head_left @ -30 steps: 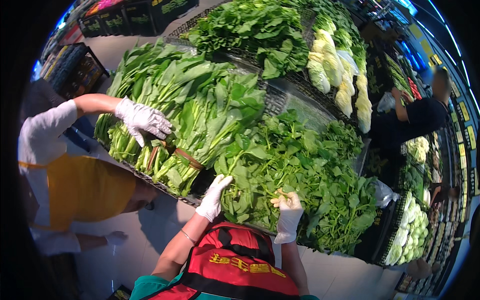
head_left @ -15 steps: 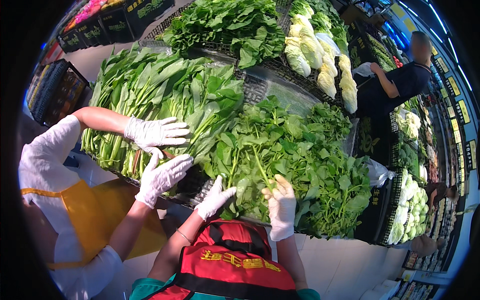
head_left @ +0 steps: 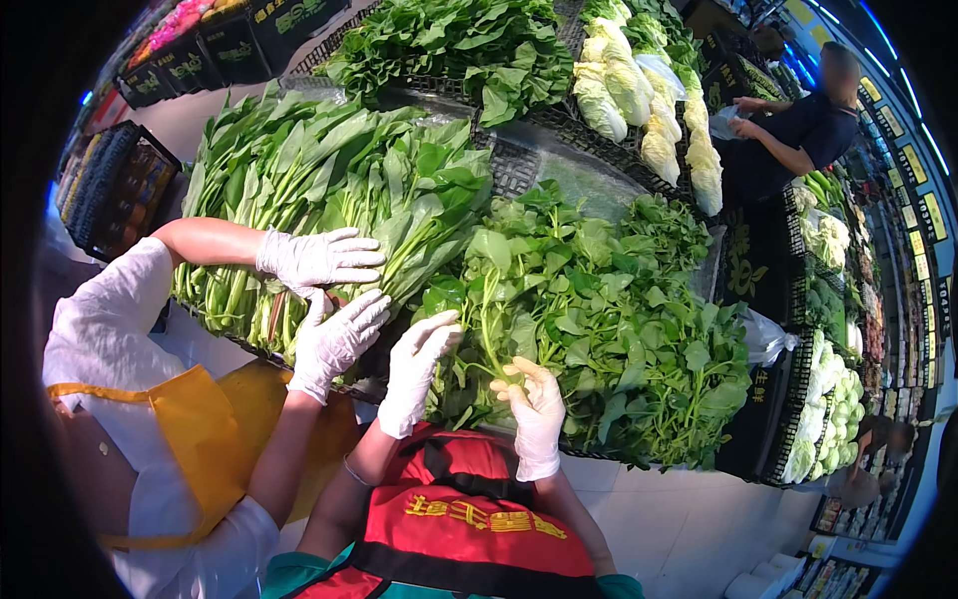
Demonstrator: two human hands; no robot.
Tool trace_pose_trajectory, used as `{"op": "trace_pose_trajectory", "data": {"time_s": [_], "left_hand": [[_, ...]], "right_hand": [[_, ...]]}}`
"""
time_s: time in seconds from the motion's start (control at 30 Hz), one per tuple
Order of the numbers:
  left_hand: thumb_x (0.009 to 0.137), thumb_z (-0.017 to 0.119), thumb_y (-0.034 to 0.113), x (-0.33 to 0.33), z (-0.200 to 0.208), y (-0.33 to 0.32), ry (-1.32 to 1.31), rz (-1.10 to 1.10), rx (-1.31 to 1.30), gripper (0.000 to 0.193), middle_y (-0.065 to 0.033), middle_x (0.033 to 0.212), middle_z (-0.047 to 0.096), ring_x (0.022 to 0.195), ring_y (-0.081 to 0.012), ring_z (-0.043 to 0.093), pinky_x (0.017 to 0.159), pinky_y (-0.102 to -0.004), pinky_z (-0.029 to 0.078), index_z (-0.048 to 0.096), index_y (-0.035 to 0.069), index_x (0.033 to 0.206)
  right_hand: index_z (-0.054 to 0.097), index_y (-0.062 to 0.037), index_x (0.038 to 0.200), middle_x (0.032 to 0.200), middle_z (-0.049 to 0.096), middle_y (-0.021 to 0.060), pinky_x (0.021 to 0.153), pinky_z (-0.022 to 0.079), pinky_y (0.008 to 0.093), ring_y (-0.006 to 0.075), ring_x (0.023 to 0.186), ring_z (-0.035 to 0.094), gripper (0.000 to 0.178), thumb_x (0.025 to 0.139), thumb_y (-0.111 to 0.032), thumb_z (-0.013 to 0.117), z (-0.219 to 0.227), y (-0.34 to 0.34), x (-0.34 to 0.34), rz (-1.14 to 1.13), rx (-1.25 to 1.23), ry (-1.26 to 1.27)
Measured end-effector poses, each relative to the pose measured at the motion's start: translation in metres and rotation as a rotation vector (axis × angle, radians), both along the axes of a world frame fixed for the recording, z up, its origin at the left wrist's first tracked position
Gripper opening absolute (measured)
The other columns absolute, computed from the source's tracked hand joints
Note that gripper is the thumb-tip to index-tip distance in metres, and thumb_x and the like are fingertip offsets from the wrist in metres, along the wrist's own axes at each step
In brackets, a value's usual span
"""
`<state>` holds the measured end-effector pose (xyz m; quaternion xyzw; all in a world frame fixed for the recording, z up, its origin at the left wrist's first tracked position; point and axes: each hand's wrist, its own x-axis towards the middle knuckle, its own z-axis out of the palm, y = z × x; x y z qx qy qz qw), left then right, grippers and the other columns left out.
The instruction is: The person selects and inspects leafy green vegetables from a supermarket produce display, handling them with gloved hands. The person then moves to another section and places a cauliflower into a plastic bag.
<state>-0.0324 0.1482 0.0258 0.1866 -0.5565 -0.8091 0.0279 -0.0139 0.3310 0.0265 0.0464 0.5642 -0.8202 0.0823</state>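
My right hand (head_left: 537,414), in a white glove, pinches a pale green stem (head_left: 489,334) at the near edge of a heap of leafy greens (head_left: 599,329). The stem rises from the fingers and carries leaves at its top. At the left border of this heap is my left hand (head_left: 419,374), also gloved, with fingers stretched out and nothing visible in it. Just left, a co-worker's two gloved hands (head_left: 319,258) rest over a pile of long-stemmed, broad-leaved greens (head_left: 299,170). What lies under those hands is partly hidden.
The co-worker, in a yellow apron (head_left: 200,424), stands close on my left. Beyond the heaps lie more dark leafy greens (head_left: 449,50) and napa cabbages (head_left: 624,85). A person in dark clothes (head_left: 798,135) stands at the far right. A plastic bag (head_left: 766,337) hangs beside the display.
My left hand has lifted off the greens, its fingers pointing up and right. My right hand has shifted left and nearer me, with the stem. The far person's hands have come together.
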Motion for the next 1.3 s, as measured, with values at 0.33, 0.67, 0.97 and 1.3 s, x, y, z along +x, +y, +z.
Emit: {"op": "trace_pose_trajectory", "data": {"time_s": [0.33, 0.67, 0.97, 1.3], "left_hand": [[0.086, 0.073, 0.009, 0.005, -0.001, 0.015, -0.108, -0.206, 0.134, 0.029, -0.0004, 0.095, 0.067, 0.085, -0.0069, 0.060, 0.077, -0.0216, 0.047, 0.066, 0.002, 0.113], [0.088, 0.069, 0.005, 0.014, -0.021, 0.022, -0.125, -0.293, 0.131, 0.030, -0.0043, 0.099, 0.068, 0.091, -0.0102, 0.062, 0.084, -0.0252, 0.049, 0.063, -0.002, 0.116], [0.089, 0.067, 0.003, 0.015, -0.020, 0.023, -0.113, -0.289, 0.097, 0.023, -0.0026, 0.097, 0.068, 0.087, -0.0090, 0.062, 0.080, -0.0232, 0.049, 0.066, -0.002, 0.112], [0.088, 0.068, 0.001, 0.019, -0.027, 0.028, -0.103, -0.236, 0.222, 0.023, -0.0020, 0.094, 0.069, 0.083, -0.0080, 0.061, 0.076, -0.0219, 0.049, 0.066, -0.001, 0.111]], "right_hand": [[0.057, -0.0052, 0.131, 0.111, 0.058, 0.0074, 0.074, 0.049, 0.0262, 0.0147, 0.095, 0.060, 0.048, 0.085, 0.006, 0.066, 0.016, 0.004, -0.013, 0.086, 0.902, 0.474], [0.066, -0.0064, 0.113, 0.084, 0.065, 0.0109, 0.064, 0.050, 0.0323, 0.0237, 0.070, 0.064, 0.030, 0.085, -0.012, 0.073, 0.024, -0.014, -0.042, 0.159, 1.028, 0.511], [0.061, -0.0097, 0.098, 0.084, 0.065, 0.0097, 0.065, 0.051, 0.0384, 0.0290, 0.075, 0.066, 0.012, 0.088, -0.012, 0.065, 0.022, -0.011, -0.041, 0.197, 1.118, 0.650], [0.058, -0.0122, 0.090, 0.071, 0.063, 0.0061, 0.055, 0.049, 0.0378, 0.0258, 0.061, 0.064, 0.016, 0.081, -0.013, 0.071, 0.019, -0.007, -0.036, 0.287, 0.939, 0.367]]}}
